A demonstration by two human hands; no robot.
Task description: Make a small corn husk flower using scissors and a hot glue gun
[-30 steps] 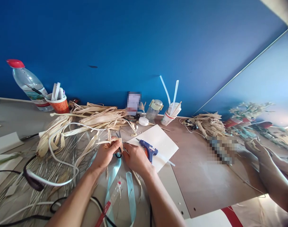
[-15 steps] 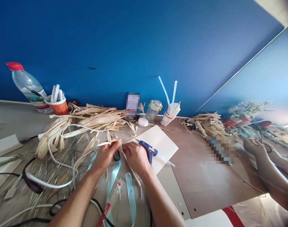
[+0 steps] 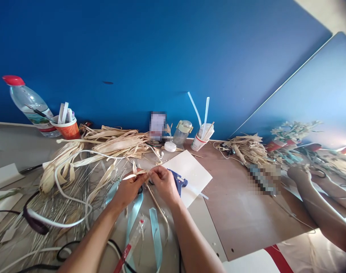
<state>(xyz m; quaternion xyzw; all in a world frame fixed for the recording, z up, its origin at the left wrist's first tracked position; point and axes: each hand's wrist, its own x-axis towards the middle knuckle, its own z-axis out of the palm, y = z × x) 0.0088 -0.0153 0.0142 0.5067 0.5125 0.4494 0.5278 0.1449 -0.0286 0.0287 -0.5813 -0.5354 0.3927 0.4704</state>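
Note:
My left hand (image 3: 129, 189) and my right hand (image 3: 163, 182) meet over the middle of the table, both pinched on a thin dried leaf strip (image 3: 138, 174) that runs between them. A black-handled pair of scissors (image 3: 140, 189) lies just under the left hand's fingers. A blue glue gun (image 3: 179, 180) rests on a white sheet (image 3: 191, 170) right behind the right hand. Light blue ribbons (image 3: 134, 211) lie below the hands.
A heap of dried leaves (image 3: 110, 144) and a white cable (image 3: 59, 182) fill the left. A water bottle (image 3: 27, 104), an orange cup (image 3: 67, 127), a jar (image 3: 182, 132) and a cup of glue sticks (image 3: 202, 136) stand along the blue wall. Another person's arm (image 3: 317, 201) works at right.
Both hands have lifted slightly and drawn closer, now pinching the leaf strip between them. The scissors have dropped from the fingers to the table. The view has shifted a little left.

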